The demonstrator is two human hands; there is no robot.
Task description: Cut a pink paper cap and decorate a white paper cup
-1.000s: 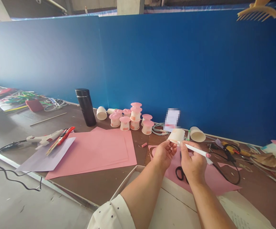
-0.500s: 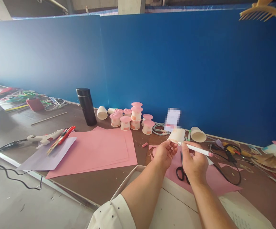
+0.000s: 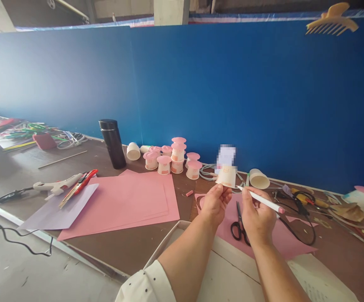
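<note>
Pinched by its rim, an upside-down white paper cup (image 3: pixel 227 176) with small orange-pink drawings is in my left hand (image 3: pixel 216 204). My right hand (image 3: pixel 259 217) grips a white marker (image 3: pixel 265 200) with a pink end. The marker's tip points at the cup's lower right edge, a small gap apart. Black-handled scissors (image 3: pixel 238 228) lie on pink paper (image 3: pixel 290 241) beneath my hands. A small pink cap (image 3: pixel 189 193) rests on the table left of my left hand.
Several cups with pink paper tops (image 3: pixel 163 163) stand near the blue partition (image 3: pixel 232 84). Plain cups (image 3: pixel 259 179) lie sideways. A black bottle (image 3: pixel 112 144), pink sheets (image 3: pixel 122 203), a glue gun (image 3: pixel 58 184) and a red cutter (image 3: pixel 79 186) are left; tangled cables lie right.
The cup has turned more upright and moved slightly left and down. The marker's tip has come away from its rim. The whole view has shifted slightly.
</note>
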